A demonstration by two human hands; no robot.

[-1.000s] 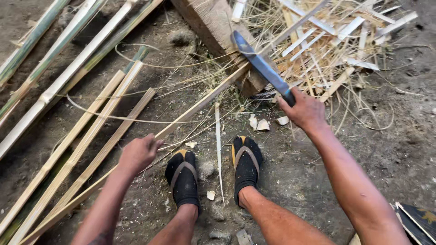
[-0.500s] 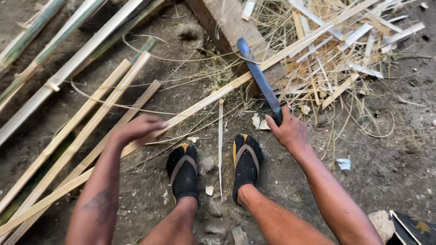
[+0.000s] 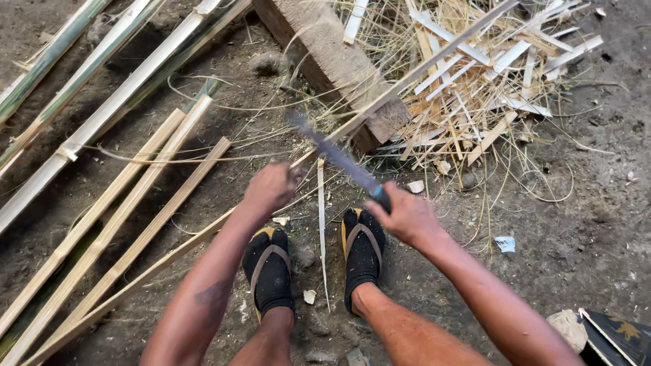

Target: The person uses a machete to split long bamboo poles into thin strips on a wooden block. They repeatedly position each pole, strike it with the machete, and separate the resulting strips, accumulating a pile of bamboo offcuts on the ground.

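My left hand (image 3: 271,188) grips a long thin bamboo strip (image 3: 420,71) that runs from lower left up over a wooden block (image 3: 325,47) to the upper right. My right hand (image 3: 405,215) holds the handle of a long dark blade (image 3: 336,154), blurred with motion. The blade slants up and left, its tip close to the strip just beyond my left hand. Both of my feet, in dark socks and sandals (image 3: 359,254), rest on the dirt below my hands, with a thin bamboo sliver (image 3: 322,230) lying between them.
Long split bamboo slats (image 3: 115,217) and whole poles (image 3: 88,122) lie at the left. A heap of bamboo shavings and offcuts (image 3: 488,74) sits at the upper right beside the block. A dark object (image 3: 614,335) pokes in at the bottom right corner.
My left hand rose from the ground and took hold of the strip. My right hand swung the blade down and left from above the block toward the strip near my left hand.
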